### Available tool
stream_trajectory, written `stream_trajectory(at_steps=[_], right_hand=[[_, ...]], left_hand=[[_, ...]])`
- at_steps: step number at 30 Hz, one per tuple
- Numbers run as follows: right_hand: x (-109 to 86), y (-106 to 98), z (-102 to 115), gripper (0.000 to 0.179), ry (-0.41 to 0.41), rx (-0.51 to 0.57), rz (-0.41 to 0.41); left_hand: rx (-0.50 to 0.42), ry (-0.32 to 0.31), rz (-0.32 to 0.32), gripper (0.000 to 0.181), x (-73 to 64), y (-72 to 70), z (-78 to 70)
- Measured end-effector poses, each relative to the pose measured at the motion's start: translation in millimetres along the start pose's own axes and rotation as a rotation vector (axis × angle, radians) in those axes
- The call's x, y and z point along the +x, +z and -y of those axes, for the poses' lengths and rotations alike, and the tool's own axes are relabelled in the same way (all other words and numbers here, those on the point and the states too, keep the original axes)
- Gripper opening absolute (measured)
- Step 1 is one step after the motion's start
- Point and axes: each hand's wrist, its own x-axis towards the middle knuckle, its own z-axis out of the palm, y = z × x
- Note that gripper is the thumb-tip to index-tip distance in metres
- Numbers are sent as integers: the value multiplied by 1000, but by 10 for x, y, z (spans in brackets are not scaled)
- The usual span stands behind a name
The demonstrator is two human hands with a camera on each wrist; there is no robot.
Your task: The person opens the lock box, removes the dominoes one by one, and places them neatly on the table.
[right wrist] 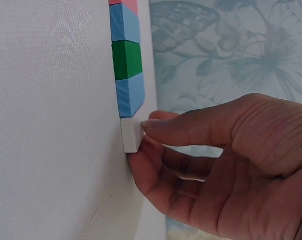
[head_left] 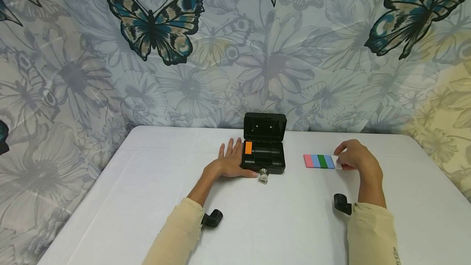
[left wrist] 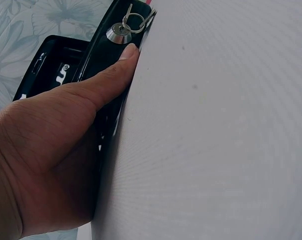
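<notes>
A small black cash box stands on the table with its lid raised. Keys on a ring hang from the lock at its front, and an orange block lies inside at the left. My left hand rests against the box's left side with fingers straight. Its thumb lies along the front by the lock, clearest in the left wrist view. With thumb and fingers my right hand pinches a white block. This block is the end of a row of pink, blue and green blocks.
A white cloth covers the table. Behind it hangs a butterfly-patterned cloth. Each sleeve has a black wrist camera on its inner side.
</notes>
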Motion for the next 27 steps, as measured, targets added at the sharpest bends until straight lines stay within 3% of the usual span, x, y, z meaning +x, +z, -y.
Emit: stream_trajectory(at_steps=[19, 27], right_hand=[[1, -35, 22, 37, 2, -25, 18], [-13, -67, 84, 39, -15, -57, -34]], left_hand=[[-2, 4, -5, 132, 2, 7, 5], [23, -11, 6, 132, 5, 1, -1]])
